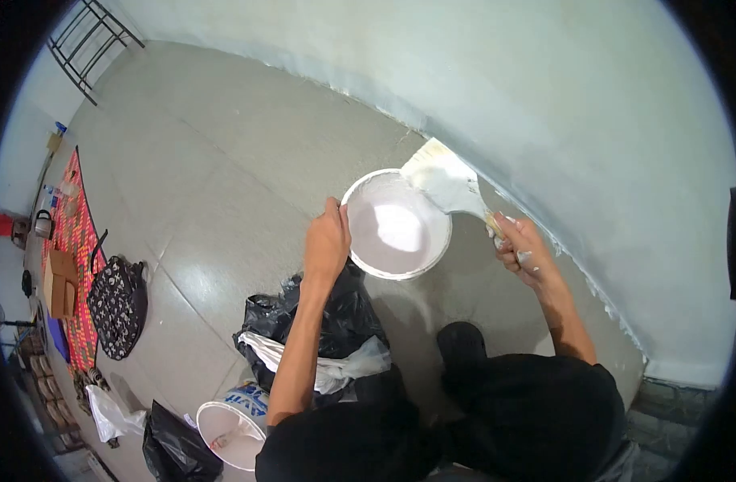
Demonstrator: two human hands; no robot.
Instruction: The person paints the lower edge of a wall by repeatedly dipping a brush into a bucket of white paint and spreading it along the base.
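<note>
A white bucket (360, 233) with white liquid at its bottom is tilted up toward me in front of my knees. My left hand (328, 245) is closed on the left side of its rim. In my right hand (526, 249) is the handle of a wide flat paintbrush (450, 181), coated in white. The brush head lies over the bucket's upper right rim, its bristle end pointing up and left toward the wall. White smears cover several of my right-hand fingers.
A pale wall (593, 120) meets the grey tiled floor (223, 145) along a rough white edge. Black plastic bags (348, 309) and a second bucket (243, 410) stand near my legs. Farther left are a patterned bag (117, 309), a cardboard box (60, 281) and a red mat (77, 217).
</note>
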